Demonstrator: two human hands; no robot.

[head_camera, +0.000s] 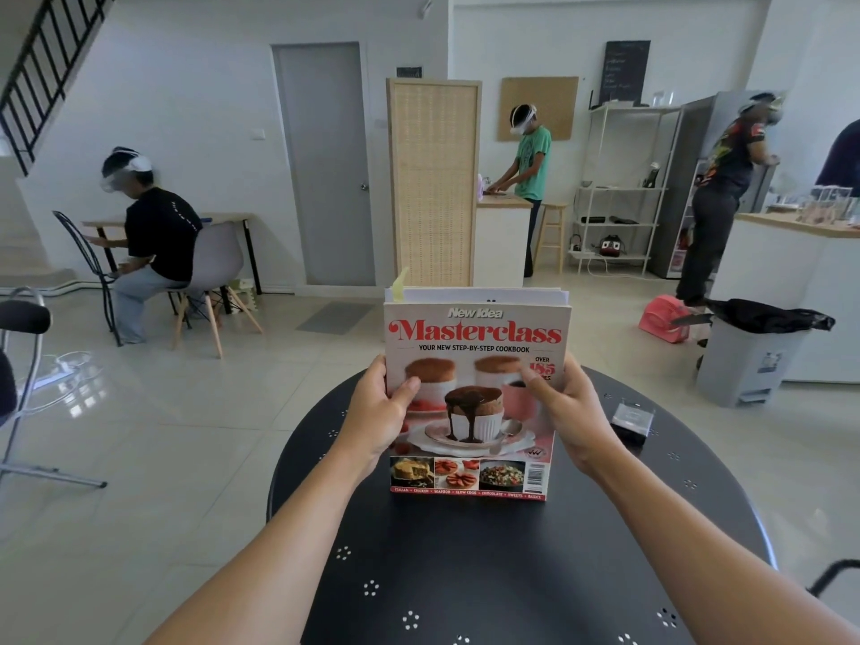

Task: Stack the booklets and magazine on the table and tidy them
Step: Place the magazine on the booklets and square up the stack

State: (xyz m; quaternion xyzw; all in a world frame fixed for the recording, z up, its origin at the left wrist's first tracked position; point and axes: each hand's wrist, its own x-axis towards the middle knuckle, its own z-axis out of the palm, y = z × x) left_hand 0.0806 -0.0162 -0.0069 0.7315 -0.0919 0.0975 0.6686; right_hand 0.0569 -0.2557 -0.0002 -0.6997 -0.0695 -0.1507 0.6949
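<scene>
Already gathered, the magazine [474, 398] and booklets [484, 295] stand upright on the table [465, 574], left hand [377, 416] and right hand [572, 412] clasping the sides, squaring and laying flat left

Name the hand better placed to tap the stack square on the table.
Neither clearly: the left hand and right hand grip opposite edges of the upright magazine at equal height, booklets behind it.

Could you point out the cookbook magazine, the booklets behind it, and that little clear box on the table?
Magazine [479, 337], head view: red title.
Booklets [484, 295], head view: white top edges.
Clear box [632, 418], head view: lid.
</scene>
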